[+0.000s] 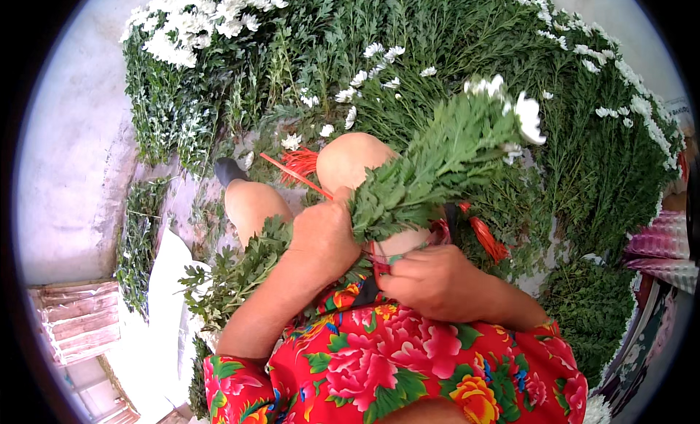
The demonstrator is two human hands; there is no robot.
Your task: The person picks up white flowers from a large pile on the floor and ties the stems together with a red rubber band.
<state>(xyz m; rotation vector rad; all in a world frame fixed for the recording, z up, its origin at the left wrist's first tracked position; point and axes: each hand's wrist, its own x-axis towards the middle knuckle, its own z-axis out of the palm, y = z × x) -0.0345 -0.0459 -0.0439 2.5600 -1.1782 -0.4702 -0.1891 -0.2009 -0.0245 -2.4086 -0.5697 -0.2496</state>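
A leafy bunch of white chrysanthemums (pixel 437 172) lies across my lap, its flower heads towards the upper right. My left hand (pixel 325 235) is closed around the stems at the lower end of the bunch, with a strip of red plastic twine (pixel 292 175) sticking out beside the thumb. My right hand (pixel 429 282) is to the right of it, its fingers curled on reddish twine strands near the stems; the fingertips are partly hidden. More leafy chrysanthemum stems (pixel 246 276) rest under and beside my left forearm.
Cut chrysanthemums (pixel 383 19) spread across the floor ahead and to the right. A pile with dense white blooms (pixel 191 25) stands upper left. Red twine bundles (pixel 486 241) lie by my knees. White sheeting (pixel 169 271) and stacked wooden-looking slats (pixel 79 320) are at left.
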